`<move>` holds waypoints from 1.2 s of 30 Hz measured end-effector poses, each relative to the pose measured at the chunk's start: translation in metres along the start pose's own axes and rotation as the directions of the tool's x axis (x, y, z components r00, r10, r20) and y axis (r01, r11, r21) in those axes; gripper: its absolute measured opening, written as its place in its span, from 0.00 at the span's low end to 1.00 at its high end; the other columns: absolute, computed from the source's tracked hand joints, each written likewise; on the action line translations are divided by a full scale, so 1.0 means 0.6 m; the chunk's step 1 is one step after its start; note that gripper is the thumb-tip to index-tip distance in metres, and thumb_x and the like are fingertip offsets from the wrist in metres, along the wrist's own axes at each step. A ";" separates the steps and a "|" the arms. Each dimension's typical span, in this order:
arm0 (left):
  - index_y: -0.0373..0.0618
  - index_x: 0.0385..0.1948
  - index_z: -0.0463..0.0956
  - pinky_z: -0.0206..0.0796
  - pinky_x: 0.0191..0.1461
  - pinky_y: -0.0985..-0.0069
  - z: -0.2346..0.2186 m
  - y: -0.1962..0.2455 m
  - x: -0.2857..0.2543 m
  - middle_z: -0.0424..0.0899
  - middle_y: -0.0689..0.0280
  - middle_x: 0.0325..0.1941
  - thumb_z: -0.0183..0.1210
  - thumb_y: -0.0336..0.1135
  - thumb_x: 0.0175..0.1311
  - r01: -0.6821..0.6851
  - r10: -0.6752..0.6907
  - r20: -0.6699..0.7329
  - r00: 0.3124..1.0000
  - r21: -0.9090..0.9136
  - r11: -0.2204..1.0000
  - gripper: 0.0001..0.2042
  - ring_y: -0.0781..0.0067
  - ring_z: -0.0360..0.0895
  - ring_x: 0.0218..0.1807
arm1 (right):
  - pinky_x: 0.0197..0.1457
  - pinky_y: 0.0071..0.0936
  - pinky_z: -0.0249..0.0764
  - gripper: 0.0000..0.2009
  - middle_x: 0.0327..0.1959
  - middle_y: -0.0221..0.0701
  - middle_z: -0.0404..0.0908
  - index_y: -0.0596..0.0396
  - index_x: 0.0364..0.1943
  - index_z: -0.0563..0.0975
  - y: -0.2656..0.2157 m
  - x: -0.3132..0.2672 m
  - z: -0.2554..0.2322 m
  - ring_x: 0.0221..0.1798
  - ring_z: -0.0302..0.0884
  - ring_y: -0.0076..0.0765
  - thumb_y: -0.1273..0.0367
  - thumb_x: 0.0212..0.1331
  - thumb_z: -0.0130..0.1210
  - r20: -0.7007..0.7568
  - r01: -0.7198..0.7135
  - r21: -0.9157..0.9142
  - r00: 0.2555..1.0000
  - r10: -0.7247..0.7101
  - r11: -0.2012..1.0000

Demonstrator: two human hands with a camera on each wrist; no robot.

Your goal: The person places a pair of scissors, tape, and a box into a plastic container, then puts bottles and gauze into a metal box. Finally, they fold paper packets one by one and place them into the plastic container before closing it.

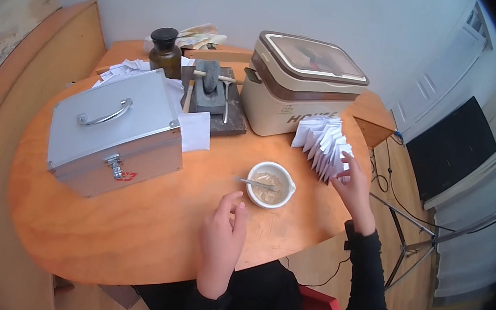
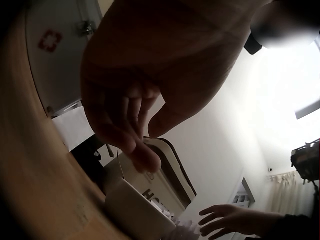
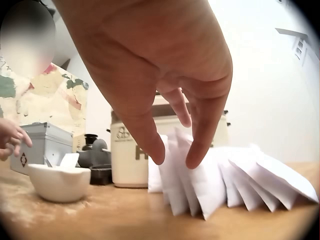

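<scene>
A white lipped bowl [image 1: 287, 191] like a mortar, with beige contents and a thin metal spatula-like handle [image 1: 250, 182] leaning out over its rim, stands on the table. My left hand [image 1: 222, 243] hovers just in front of it, fingers loosely bent, nothing held. On the right stands a fanned row of folded white paper packets [image 1: 319, 141]. My right hand [image 1: 354, 192] is at the near end of this row; its thumb and fingers are spread apart over the packet tops. In the right wrist view, the fingertips [image 3: 196, 159] overlap the upper part of the packets [image 3: 207, 187].
Left on the wooden table [image 1: 90, 240] sits a silver metal case [image 1: 118, 130]. Behind are a brown glass jar [image 1: 165, 58], a dark tray [image 1: 226, 128] with a grey stone tool [image 1: 209, 80], and a cream lidded box [image 1: 273, 111]. A tripod [image 1: 416, 245] stands right of the table.
</scene>
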State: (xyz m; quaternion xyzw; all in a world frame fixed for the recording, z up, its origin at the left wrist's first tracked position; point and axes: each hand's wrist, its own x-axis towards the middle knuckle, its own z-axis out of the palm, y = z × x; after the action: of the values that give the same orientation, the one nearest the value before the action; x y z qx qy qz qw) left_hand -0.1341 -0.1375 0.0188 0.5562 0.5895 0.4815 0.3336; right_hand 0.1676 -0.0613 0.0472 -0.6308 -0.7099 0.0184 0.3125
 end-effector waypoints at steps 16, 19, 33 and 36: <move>0.44 0.42 0.78 0.72 0.31 0.69 -0.019 0.005 -0.027 0.83 0.58 0.25 0.55 0.35 0.66 -0.015 0.011 0.092 0.996 0.047 0.999 0.09 0.64 0.82 0.25 | 0.27 0.40 0.77 0.25 0.24 0.42 0.82 0.67 0.47 0.71 -0.334 0.164 0.228 0.28 0.83 0.48 0.60 0.50 0.59 0.474 0.576 -0.205 0.765 -0.435 0.791; 0.44 0.41 0.78 0.73 0.32 0.69 -0.029 -0.002 -0.034 0.83 0.57 0.25 0.55 0.35 0.66 -0.038 0.034 0.087 0.996 0.039 0.999 0.09 0.62 0.82 0.26 | 0.24 0.43 0.75 0.23 0.19 0.41 0.80 0.63 0.45 0.69 -0.360 0.169 0.262 0.22 0.80 0.50 0.59 0.51 0.59 0.389 0.607 -0.173 0.765 -0.513 0.776; 0.45 0.48 0.75 0.72 0.32 0.65 -0.044 -0.006 -0.030 0.83 0.59 0.30 0.59 0.36 0.62 0.058 -0.057 0.035 0.998 -0.017 0.998 0.14 0.60 0.81 0.28 | 0.32 0.39 0.76 0.04 0.26 0.36 0.81 0.53 0.27 0.78 -0.334 0.154 0.152 0.30 0.82 0.45 0.68 0.54 0.56 0.250 0.526 -0.010 0.825 -0.507 0.850; 0.44 0.57 0.68 0.71 0.44 0.63 -0.042 0.010 -0.015 0.78 0.56 0.47 0.64 0.35 0.56 -0.083 0.088 -0.118 0.989 0.047 0.995 0.26 0.57 0.79 0.43 | 0.30 0.37 0.73 0.06 0.24 0.34 0.80 0.53 0.28 0.77 -0.321 0.121 0.067 0.28 0.81 0.42 0.66 0.55 0.57 0.193 0.403 0.090 0.890 -0.413 0.911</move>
State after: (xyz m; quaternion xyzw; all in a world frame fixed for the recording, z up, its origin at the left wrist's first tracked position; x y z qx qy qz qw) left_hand -0.1542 -0.1518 0.0309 0.5577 0.5941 0.5155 0.2651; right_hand -0.0219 -0.0198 0.1264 -0.4548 -0.8545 0.0349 0.2484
